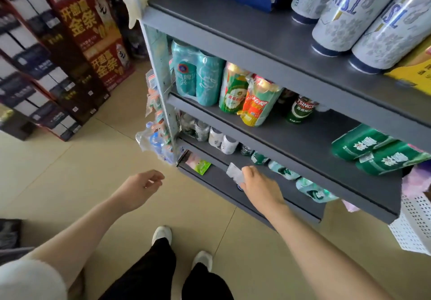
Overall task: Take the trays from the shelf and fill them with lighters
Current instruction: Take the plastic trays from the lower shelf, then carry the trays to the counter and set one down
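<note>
A grey metal shelf unit [275, 50] with several boards fills the right side. My right hand [258, 186] reaches onto the lowest board [217, 183] and grips a small pale clear plastic tray [235, 173] by its edge, lifted at a tilt. A small blue round thing shows just under that hand. My left hand [140, 189] hangs over the floor to the left of the shelf, fingers loosely curled, holding nothing. I see no lighters in view.
Beer cans in plastic wrap [198, 75] line the shelf boards. A green packet [203, 166] lies at the left end of the lowest board. A white perforated basket [412, 225] hangs at the right. Stacked cartons [70, 43] stand on the left; my feet are on the tiled floor [70, 164].
</note>
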The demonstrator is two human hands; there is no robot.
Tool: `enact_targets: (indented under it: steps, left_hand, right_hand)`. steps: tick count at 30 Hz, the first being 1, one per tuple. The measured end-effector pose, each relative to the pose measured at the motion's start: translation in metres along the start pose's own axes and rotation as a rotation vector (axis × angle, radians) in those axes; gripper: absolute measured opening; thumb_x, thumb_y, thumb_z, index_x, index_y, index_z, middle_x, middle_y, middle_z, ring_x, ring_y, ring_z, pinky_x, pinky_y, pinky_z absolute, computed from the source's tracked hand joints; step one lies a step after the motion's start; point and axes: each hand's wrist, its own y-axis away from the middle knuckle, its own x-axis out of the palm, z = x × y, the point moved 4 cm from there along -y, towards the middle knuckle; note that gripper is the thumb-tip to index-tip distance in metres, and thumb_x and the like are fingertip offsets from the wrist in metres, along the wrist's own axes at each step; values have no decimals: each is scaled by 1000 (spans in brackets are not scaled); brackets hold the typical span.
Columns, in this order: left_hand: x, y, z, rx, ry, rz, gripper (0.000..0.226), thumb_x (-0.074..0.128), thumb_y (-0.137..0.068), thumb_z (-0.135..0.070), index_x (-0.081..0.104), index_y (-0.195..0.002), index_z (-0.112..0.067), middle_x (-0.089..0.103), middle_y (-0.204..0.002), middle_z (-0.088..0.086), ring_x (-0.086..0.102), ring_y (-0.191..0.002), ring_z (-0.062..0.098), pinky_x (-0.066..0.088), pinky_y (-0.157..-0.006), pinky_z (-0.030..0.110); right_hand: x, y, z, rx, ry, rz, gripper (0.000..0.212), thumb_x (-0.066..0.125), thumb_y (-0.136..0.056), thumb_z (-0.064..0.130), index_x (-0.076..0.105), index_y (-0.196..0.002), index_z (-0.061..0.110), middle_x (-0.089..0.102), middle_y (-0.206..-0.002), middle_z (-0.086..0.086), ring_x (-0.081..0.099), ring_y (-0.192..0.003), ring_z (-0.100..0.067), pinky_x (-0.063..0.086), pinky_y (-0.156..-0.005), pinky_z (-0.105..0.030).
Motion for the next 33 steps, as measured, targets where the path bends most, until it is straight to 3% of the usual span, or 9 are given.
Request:
enact_targets:
  steps: [3,6,11,14,20,24,29,33]
  left_hand:
    - [-17,19,49,-144,36,-90,15,53,-88,-10,61,-99,-17,64,-94,3,59,-81,22,39,-64,25]
    - [-39,44,101,-292,105,-188,12,53,-89,-16,59,-98,-22,68,-91,5,63,-80,20,45,-65,26]
    - [-84,85,171,-490,196,-425,17,55,-88,-13,63,-103,-11,67,-93,5,61,-78,18,40,-72,27]
    - [-116,99,206,-571,259,-543,17,56,-88,-12,64,-102,-10,65,-98,6,58,-80,18,37,-75,26]
    - [-187,106,286,-706,350,-586,20,56,-89,-18,62,-107,-14,64,-103,4,58,-89,17,45,-81,31]
    - [-247,91,318,-739,403,-597,14,55,-89,-20,61,-102,-20,66,-98,2,61,-81,12,45,-70,24]
    - [-348,40,326,-651,475,-789,14,56,-88,-13,64,-100,-16,66,-93,-1,59,-80,10,41,-67,16]
    - [-424,-10,342,-567,430,-832,18,56,-88,-12,64,-103,-13,68,-96,2,63,-88,17,48,-83,28]
  right_hand:
    - [10,-29,31,-90,-35,180,31,46,-94,33,39,-109,7,57,-108,-7,61,-91,-25,39,-55,-31]
    - [5,-64,78,-191,-76,295,33,40,-96,28,36,-120,7,56,-118,-12,59,-97,-31,39,-61,-34]
    - [-22,-132,190,-448,-53,371,12,39,-93,16,39,-102,9,55,-102,-13,59,-94,-36,32,-54,-32]
    - [-39,-175,267,-566,-34,324,10,40,-90,16,37,-97,9,59,-106,-14,59,-92,-36,34,-61,-34]
    - [-49,-271,403,-683,-26,355,11,42,-88,20,37,-94,12,63,-102,-15,59,-91,-36,39,-64,-37]
    - [-44,-332,461,-694,66,421,19,43,-89,24,40,-103,11,60,-112,-13,57,-102,-33,42,-73,-37]
    - [-40,-422,501,-650,162,457,18,44,-89,25,42,-102,13,58,-116,-12,56,-104,-32,39,-71,-35]
    - [-48,-502,550,-673,189,442,17,42,-90,25,43,-102,14,61,-109,-9,60,-96,-29,41,-68,-33]
